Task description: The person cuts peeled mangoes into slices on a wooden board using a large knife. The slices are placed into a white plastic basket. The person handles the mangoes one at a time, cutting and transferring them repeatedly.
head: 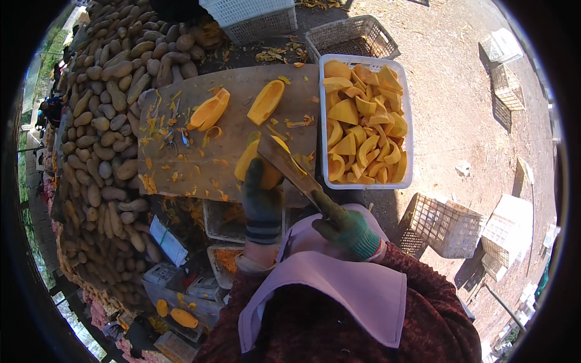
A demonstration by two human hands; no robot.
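My right hand (342,227), in a green knitted glove, grips the handle of a broad-bladed knife (290,165). The blade slants across a peeled orange squash piece (246,159) on the wooden board (181,174) and hides part of it. My left hand (261,190), gloved with a striped cuff, holds that piece from the near side. Farther up the board lie a hollowed squash half (267,102) and another peeled squash (210,110) that looks split lengthwise. Right of the board, a white plastic crate (323,122) is filled with cut squash chunks (363,127).
Unpeeled squashes (104,149) form a large heap on the left. Small metal tools (184,138) and peel scraps lie on the board. A lattice crate (352,38) stands beyond the filled one. More crates (447,224) stand at right; bins (222,263) are below the board.
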